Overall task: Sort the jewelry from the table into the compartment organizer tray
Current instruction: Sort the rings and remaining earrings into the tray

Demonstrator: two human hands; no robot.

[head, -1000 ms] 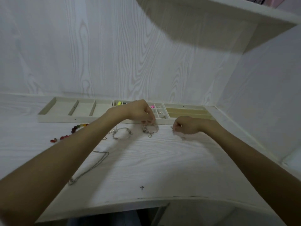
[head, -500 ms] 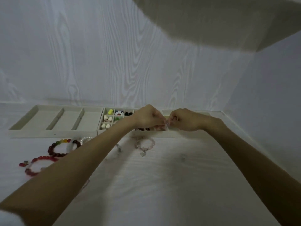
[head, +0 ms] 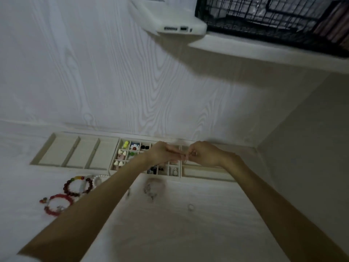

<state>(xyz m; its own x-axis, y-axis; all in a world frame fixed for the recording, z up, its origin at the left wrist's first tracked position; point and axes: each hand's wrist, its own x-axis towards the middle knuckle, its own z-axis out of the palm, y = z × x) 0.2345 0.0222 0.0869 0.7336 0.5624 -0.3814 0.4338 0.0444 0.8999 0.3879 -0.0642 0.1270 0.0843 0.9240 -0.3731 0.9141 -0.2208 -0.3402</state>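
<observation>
- A long tray (head: 75, 168) sits at the back of the table (head: 188, 233), against the wall.
- On the left the tray has three big slots (head: 83, 154), and they look bare.
- In front of the tray, on the left of the table, lies a dark bead bracelet (head: 78, 186).
- A red bracelet (head: 56, 205) lies just in front of it, near the left arm.
- A white pearl bracelet (head: 98, 178) lies just right of the dark one, partly behind the arm.
- The middle of the tray has many small boxes (head: 130, 150) with little bright things in them: yellow, white, red, green and black.
- The left hand (head: 160, 153) is held over these small boxes.
- Its fingers are pinched almost closed on a thin, small piece (head: 184, 157) that is too blurry to name.
- On the table under the hands lies a blurry silver bracelet (head: 153, 188).
- A small ring (head: 190, 207) lies on the table a bit nearer, to the right.
- Another ring (head: 175, 171) sits in a front box of the tray.
- The right hand (head: 204, 154) meets the left one, fingertips nearly touching.
- Its fingers are curled in and pinch the same small piece.
- The hands hold the piece above the tray, where the small boxes meet the long right slots (head: 204, 172).
</observation>
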